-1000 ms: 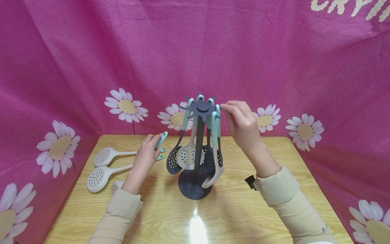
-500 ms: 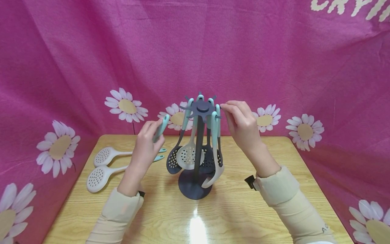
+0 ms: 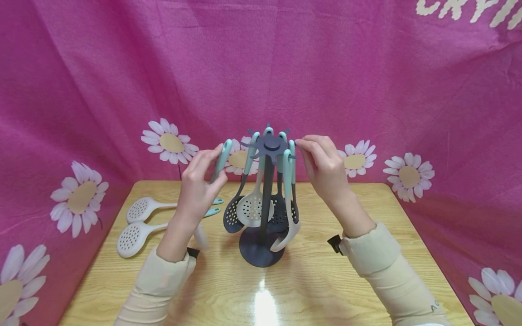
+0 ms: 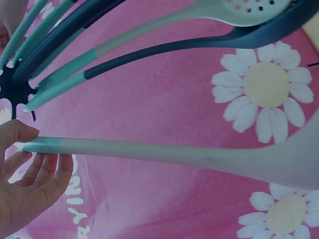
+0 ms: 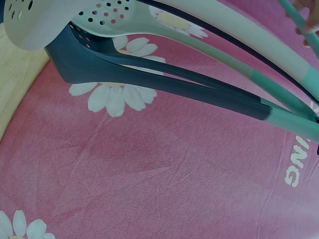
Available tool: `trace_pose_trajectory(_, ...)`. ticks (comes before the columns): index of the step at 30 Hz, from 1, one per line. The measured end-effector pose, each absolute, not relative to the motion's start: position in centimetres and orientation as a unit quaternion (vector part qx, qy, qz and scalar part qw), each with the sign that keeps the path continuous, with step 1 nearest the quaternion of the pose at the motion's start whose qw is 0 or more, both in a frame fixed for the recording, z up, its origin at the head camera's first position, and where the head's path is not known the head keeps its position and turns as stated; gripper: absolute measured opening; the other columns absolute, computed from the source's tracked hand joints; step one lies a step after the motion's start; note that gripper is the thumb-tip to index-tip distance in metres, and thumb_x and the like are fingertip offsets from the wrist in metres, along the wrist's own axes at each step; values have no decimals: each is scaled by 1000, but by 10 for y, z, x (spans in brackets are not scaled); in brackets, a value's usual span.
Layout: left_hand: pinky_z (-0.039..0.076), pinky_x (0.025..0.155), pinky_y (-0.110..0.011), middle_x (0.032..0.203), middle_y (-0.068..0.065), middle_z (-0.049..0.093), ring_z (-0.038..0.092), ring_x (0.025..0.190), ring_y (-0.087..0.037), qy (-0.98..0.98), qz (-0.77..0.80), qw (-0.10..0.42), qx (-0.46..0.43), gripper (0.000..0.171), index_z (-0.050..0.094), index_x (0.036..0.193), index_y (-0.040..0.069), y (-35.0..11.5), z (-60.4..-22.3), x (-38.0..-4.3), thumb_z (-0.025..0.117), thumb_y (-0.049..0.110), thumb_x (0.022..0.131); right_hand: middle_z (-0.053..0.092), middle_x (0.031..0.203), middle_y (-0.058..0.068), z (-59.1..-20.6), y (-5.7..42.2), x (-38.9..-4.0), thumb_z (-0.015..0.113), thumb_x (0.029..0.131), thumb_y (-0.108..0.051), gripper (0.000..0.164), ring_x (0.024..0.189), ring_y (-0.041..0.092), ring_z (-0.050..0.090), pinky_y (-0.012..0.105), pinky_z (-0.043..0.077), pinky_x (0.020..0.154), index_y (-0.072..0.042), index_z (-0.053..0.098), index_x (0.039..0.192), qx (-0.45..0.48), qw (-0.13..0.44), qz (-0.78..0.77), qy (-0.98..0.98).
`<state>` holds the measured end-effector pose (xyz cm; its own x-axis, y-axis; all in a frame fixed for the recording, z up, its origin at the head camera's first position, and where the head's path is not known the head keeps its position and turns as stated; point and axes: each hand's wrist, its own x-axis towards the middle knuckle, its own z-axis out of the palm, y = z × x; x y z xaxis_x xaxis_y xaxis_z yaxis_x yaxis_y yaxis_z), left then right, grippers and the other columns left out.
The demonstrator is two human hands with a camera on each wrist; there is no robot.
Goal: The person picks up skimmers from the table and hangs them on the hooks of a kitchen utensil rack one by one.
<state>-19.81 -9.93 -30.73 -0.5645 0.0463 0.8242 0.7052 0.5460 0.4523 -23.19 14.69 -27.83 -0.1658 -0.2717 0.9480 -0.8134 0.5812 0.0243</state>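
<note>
Left hand (image 3: 197,185) pinches a utensil (image 4: 149,150), right hand (image 3: 324,166) a rack (image 3: 266,199) — best steady the rack, bring the loop (image 3: 229,142) square-on.

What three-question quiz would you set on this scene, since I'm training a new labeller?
1. How many perforated skimmers can be seen lying on the table?
2. Where does the right hand have its fingertips? A) on the table; B) at the top of the rack; C) on a lying skimmer.
3. True or false: the left hand holds a teal-handled utensil apart from the rack.

Key: 1. Two. 2. B. 3. True.
</note>
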Motion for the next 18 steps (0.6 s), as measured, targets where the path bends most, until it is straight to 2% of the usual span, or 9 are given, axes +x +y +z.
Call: trace_pose_trajectory(18, 55, 66, -31, 103, -17, 59, 59, 84, -23, -757, -463, 366, -279, 49, 55, 121, -3, -85, -297, -197, 65, -12, 74, 61, 83, 18, -279, 147, -232, 61, 80, 10, 11, 79, 29, 58, 34, 51, 71, 7, 62, 90, 378, 524, 259, -718)
